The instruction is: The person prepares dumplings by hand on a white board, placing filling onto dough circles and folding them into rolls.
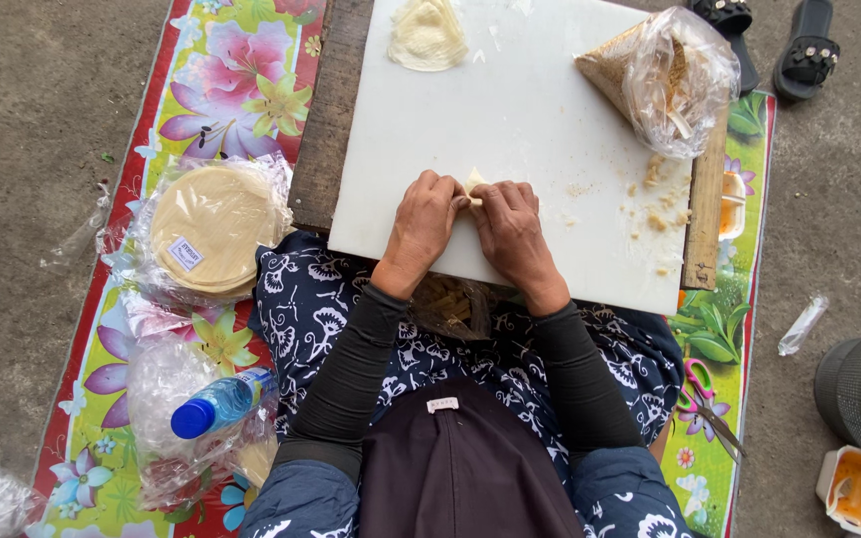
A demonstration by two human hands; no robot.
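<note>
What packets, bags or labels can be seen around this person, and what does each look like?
Clear bag of round pale wrappers, on the mat at the left, with a small white label.
Clear bag of brownish filling, top right of the white board.
Blue-capped bottle, lower left, blue label.

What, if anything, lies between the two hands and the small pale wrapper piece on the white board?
Nothing visible does. The left hand and the right hand already pinch the wrapper piece between their fingertips on the white board. The crumbs and the plastic bag lie off to the right.
</note>
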